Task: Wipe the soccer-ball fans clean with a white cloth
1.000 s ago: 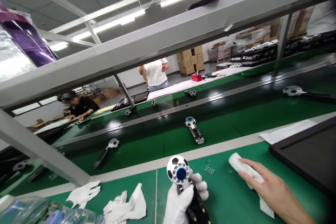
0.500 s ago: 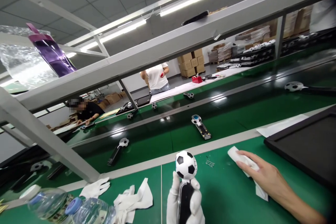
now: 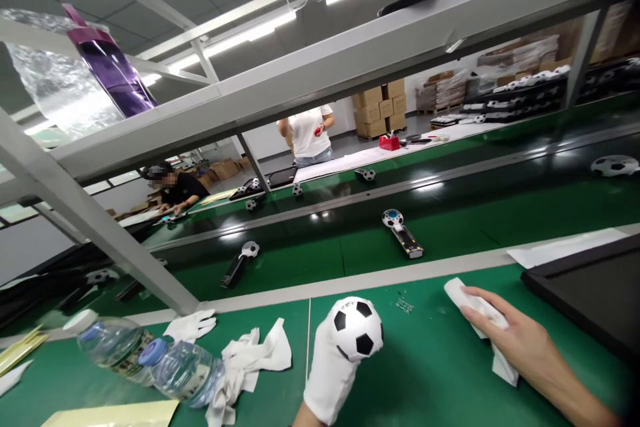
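My left hand [image 3: 327, 367], in a white glove, is wrapped round a handheld device with a soccer-ball head [image 3: 357, 328]. The black-and-white ball end faces up toward me; the handle is hidden behind the hand and ball. My bare right hand [image 3: 525, 343] pinches a folded white cloth or tissue [image 3: 473, 307] over the green bench, with one end hanging down. Between the hands, a few small clear scraps [image 3: 404, 305] lie on the bench.
Crumpled white cloths [image 3: 257, 357], a white glove [image 3: 193, 325] and plastic bottles [image 3: 185, 373] stand at left. A black tray [image 3: 590, 287] is at right. Beyond the bench edge, a green conveyor [image 3: 310, 250] carries similar devices [image 3: 403, 233]. Two people are across it. A slanting post [image 3: 115, 227] rises at left.
My left hand has turned the device, so its black handle no longer shows and the ball tips toward me. The right hand keeps its hold on the white cloth. The view has shifted slightly.
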